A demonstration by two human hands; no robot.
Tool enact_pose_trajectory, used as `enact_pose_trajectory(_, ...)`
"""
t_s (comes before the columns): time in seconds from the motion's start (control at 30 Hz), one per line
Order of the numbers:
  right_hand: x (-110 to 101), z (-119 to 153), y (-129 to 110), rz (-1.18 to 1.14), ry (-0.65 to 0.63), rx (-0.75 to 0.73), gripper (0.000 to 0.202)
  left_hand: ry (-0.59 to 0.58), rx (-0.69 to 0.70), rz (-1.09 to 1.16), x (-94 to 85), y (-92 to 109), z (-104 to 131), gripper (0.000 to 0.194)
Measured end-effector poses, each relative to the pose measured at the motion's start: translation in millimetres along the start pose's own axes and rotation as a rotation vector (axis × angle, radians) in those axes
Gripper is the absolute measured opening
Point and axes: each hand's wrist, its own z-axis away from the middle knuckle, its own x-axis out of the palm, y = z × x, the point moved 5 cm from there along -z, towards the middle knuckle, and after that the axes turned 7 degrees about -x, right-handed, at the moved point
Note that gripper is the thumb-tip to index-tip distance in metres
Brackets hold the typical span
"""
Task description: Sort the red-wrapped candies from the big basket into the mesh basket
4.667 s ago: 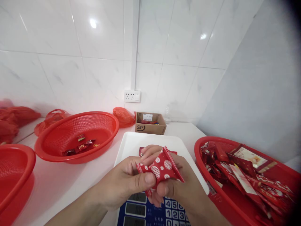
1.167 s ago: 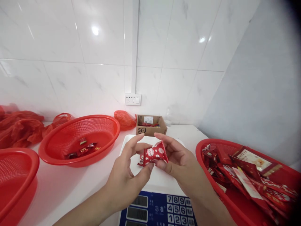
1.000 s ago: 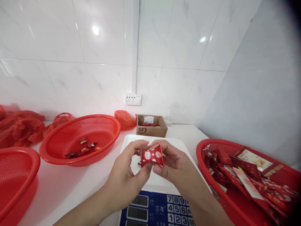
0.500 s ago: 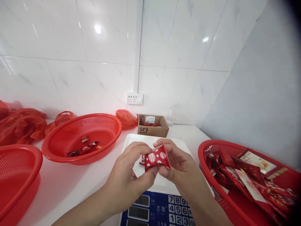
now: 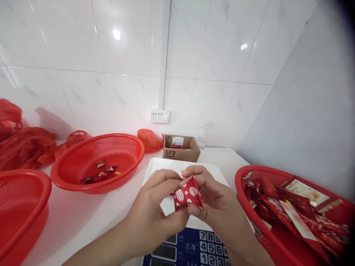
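Observation:
A small red wrapped candy (image 5: 187, 195) with white round patterns is pinched between both hands. My left hand (image 5: 161, 205) grips its left end with thumb and fingers, and my right hand (image 5: 210, 195) has hold of the right end near the crimped edge. Both hands are above the white pan (image 5: 155, 166) of a weighing scale. The scale's blue panel (image 5: 190, 255), with displays and number keys, shows below my wrists and is partly covered by them.
To the left stands a red basket (image 5: 97, 144) with several wrapped sweets, and another red basket (image 5: 24, 175) nearer me. A red basket (image 5: 241, 175) full of packets is at the right. Behind the scale are a cardboard box (image 5: 181, 153) and a red plastic bag (image 5: 149, 140).
The candy has turned slightly and shifted a little down and right in my fingers. Both hands still grip it. At the far left, a red bag now stands higher.

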Motion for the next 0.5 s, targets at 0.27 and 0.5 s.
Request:
enact_pose_trajectory(0.27,0.5,-3.5,-2.4,-0.027,-0.014,0.018,0.037,-0.014,-0.059,0.083,1.6,-2.7,0.0,0.013)
enact_pose_trajectory(0.5,2.2,-6.5,-1.7,-0.095,-0.005,0.065,0.023,-0.115,-0.170,0.072,6.5,-7.6,0.5,0.011)
